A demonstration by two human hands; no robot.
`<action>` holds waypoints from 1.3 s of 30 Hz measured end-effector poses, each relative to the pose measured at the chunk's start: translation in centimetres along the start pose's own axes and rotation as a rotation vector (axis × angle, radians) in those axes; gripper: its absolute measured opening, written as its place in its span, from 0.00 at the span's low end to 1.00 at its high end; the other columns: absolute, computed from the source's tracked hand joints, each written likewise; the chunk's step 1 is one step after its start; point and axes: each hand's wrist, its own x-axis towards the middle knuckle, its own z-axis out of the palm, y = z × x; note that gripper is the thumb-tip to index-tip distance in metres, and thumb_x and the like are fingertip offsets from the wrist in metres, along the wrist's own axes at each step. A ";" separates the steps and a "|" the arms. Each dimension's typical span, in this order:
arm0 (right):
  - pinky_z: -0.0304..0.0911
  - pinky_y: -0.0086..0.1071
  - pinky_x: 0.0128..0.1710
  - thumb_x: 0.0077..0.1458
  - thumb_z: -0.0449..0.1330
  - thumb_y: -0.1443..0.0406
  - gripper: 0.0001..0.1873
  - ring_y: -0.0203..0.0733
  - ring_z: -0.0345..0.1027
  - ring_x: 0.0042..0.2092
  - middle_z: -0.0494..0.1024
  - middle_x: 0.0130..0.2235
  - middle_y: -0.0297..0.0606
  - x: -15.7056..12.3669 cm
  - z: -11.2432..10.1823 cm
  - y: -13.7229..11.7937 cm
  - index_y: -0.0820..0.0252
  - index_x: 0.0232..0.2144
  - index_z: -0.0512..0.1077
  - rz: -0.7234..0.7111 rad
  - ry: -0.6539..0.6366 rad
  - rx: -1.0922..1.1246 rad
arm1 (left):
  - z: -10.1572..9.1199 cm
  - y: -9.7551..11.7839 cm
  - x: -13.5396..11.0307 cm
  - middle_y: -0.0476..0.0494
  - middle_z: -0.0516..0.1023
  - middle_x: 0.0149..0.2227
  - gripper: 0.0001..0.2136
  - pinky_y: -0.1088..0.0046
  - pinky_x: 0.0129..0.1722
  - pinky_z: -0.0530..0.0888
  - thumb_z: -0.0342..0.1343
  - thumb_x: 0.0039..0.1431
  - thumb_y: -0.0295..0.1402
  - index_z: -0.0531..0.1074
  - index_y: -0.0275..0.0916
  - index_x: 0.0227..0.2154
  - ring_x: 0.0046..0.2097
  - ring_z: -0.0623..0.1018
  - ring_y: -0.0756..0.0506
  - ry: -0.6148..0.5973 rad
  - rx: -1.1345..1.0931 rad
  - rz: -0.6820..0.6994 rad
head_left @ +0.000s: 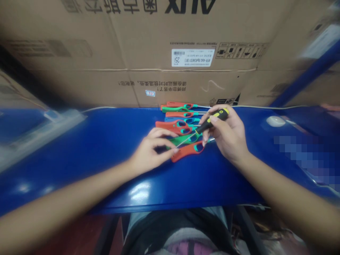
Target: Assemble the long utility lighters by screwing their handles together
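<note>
My right hand [228,136] is closed round a black and yellow screwdriver [214,119], whose thin shaft slants down to the left. Its tip meets an orange, lighter-like tool [187,150] lying on the blue table [106,141]. My left hand [152,150] has its fingers curled, pinching the left end of that orange tool. A green tool [184,139] of the same shape lies just behind it, under the shaft.
Behind the hands lies a row of several more orange, green and blue tools [180,114]. Large cardboard boxes [159,53] stand along the table's far edge. A small white round object [275,121] sits at the right. A clear plastic piece [61,118] lies at the left.
</note>
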 end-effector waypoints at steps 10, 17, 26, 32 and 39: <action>0.74 0.30 0.21 0.61 0.65 0.64 0.26 0.34 0.73 0.28 0.77 0.40 0.33 -1.4 0.9 0.0 0.43 0.57 0.60 -0.286 -0.176 -0.238 | 0.0 0.0 0.0 0.43 0.80 0.51 0.02 0.55 0.59 0.69 0.67 0.59 0.34 0.83 0.43 0.32 0.55 0.75 0.40 -0.105 0.072 0.015; 0.78 0.32 0.27 0.62 0.66 0.61 0.29 0.40 0.79 0.35 0.78 0.38 0.33 -1.3 0.4 -0.6 0.44 0.58 0.57 -0.282 -0.189 -0.299 | -0.6 0.1 -0.1 0.40 0.78 0.44 0.19 0.65 0.46 0.76 0.67 0.57 0.44 0.79 0.37 0.45 0.45 0.78 0.42 -0.245 0.254 0.050; 0.79 0.32 0.28 0.63 0.65 0.57 0.28 0.38 0.78 0.32 0.78 0.42 0.36 -1.0 -0.4 -1.3 0.44 0.60 0.58 -0.419 -0.111 -0.385 | 0.1 1.3 -0.6 0.43 0.81 0.46 0.14 0.67 0.44 0.78 0.63 0.61 0.40 0.79 0.40 0.46 0.46 0.81 0.41 -0.367 0.368 0.001; 0.78 0.29 0.25 0.63 0.64 0.58 0.32 0.38 0.77 0.35 0.73 0.57 0.41 -1.1 -0.6 -0.6 0.41 0.64 0.58 -0.452 -0.162 -0.481 | 1.3 3.7 0.5 0.45 0.80 0.47 0.12 0.68 0.38 0.79 0.61 0.62 0.37 0.80 0.42 0.47 0.42 0.82 0.43 -0.455 0.397 -0.139; 0.82 0.37 0.34 0.63 0.63 0.59 0.35 0.44 0.78 0.44 0.68 0.63 0.39 -1.4 -0.8 1.0 0.40 0.68 0.55 -0.513 -0.150 -0.587 | 2.7 3.3 0.5 0.45 0.80 0.44 0.14 0.70 0.38 0.78 0.66 0.60 0.39 0.81 0.41 0.47 0.39 0.81 0.45 -0.363 0.246 -0.205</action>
